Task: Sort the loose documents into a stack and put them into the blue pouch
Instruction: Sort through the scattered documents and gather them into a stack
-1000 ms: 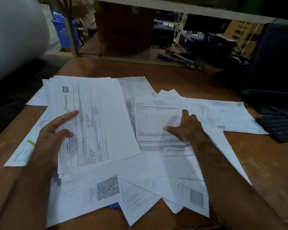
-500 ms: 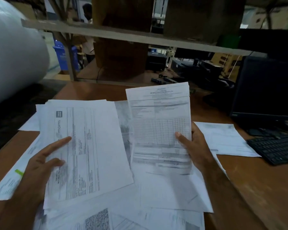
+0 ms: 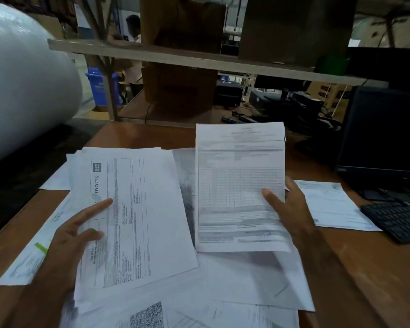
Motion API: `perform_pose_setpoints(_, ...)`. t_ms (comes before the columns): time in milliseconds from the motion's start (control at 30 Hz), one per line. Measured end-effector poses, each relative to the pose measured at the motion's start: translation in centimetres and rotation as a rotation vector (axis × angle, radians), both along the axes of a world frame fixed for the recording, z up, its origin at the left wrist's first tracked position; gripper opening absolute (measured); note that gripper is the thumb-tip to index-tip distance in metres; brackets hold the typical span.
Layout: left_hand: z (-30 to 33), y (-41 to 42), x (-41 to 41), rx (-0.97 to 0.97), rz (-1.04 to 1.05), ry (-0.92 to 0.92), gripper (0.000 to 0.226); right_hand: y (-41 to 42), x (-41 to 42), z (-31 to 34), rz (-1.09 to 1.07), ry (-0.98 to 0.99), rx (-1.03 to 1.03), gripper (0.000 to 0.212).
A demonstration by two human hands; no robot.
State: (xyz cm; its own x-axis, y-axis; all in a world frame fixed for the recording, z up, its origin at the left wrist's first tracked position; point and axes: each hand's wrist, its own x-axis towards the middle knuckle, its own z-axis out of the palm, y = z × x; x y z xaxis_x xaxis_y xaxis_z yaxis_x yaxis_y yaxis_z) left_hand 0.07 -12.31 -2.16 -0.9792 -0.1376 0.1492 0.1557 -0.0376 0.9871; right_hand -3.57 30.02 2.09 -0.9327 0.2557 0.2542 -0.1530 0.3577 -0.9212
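On the left, left hand (image 3: 66, 242) resting with straight fingers on the small stack (image 3: 137, 216) on the bench (image 3: 376, 280), grip wide and holding nothing, stack lying flat with long axis running away from the body and tilted a little to the right; possible slip of the top sheets over the loose papers (image 3: 246, 280) below, since only light pressure holds them. On the right, right hand (image 3: 291, 209) pinching one sheet (image 3: 239, 185) by its right edge, sheet raised almost upright with long axis vertical and heading at the top; risk of bending or dropping from such a one-edge grip, and of a crooked landing on the stack. Blue pouch not visible here.
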Motion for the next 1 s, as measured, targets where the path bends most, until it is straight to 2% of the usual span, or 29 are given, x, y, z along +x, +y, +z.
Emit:
perform_pose_setpoints(67,0.0,0.0,-0.1,0.002,0.005,-0.001,0.063,0.2,0.0,0.6,0.024,0.035,-0.048,0.054)
perform_pose_setpoints(167,0.0,0.0,-0.1,0.012,0.013,-0.036,0.066,-0.1,-0.2,0.8,0.125,0.064,-0.22,0.089)
perform_pose_setpoints(200,0.1,0.1,0.0,0.017,0.01,-0.046,0.065,-0.6,-0.3,0.7,0.163,0.069,-0.209,0.091)
perform_pose_setpoints(367,0.0,0.2,0.1,0.081,-0.017,-0.032,0.063,-5.9,-0.3,-0.9,0.322,-0.034,0.095,0.056)
perform_pose_setpoints(433,-0.1,0.2,0.2,0.045,-0.021,-0.009,0.05,-8.2,-0.4,-2.4,0.374,-0.085,0.17,0.051)
perform_pose_setpoints(500,-0.4,0.0,0.0,-0.094,0.014,-0.002,0.044,-9.9,-0.1,-3.3,0.434,-0.128,0.111,0.052)
perform_pose_setpoints(600,-0.7,-1.1,-0.4,-0.377,0.053,0.006,0.063,-12.1,-0.1,-3.6,0.534,-0.177,0.145,0.067)
perform_pose_setpoints(667,-1.0,-1.3,-0.8,-0.439,0.048,-0.028,0.078,-13.5,-0.7,-4.0,0.557,-0.148,0.232,0.075)
perform_pose_setpoints(733,-1.2,-1.0,-1.0,-0.341,0.027,-0.037,0.082,-15.0,-1.3,-4.0,0.533,-0.075,0.311,0.082)
perform_pose_setpoints(867,-1.3,-1.1,-1.2,-0.34,0.034,0.069,0.071,-15.8,-2.4,-4.2,0.422,-0.005,0.479,0.084)
perform_pose_setpoints(933,-1.1,-1.4,-1.1,-0.229,0.053,0.035,0.063,-13.9,-3.0,-3.9,0.331,-0.097,0.729,0.084)
perform_pose_setpoints(1000,-0.9,-1.4,-1.2,-0.193,0.064,0.004,0.058,-10.8,-3.4,-3.8,0.223,-0.33,1.036,0.088)
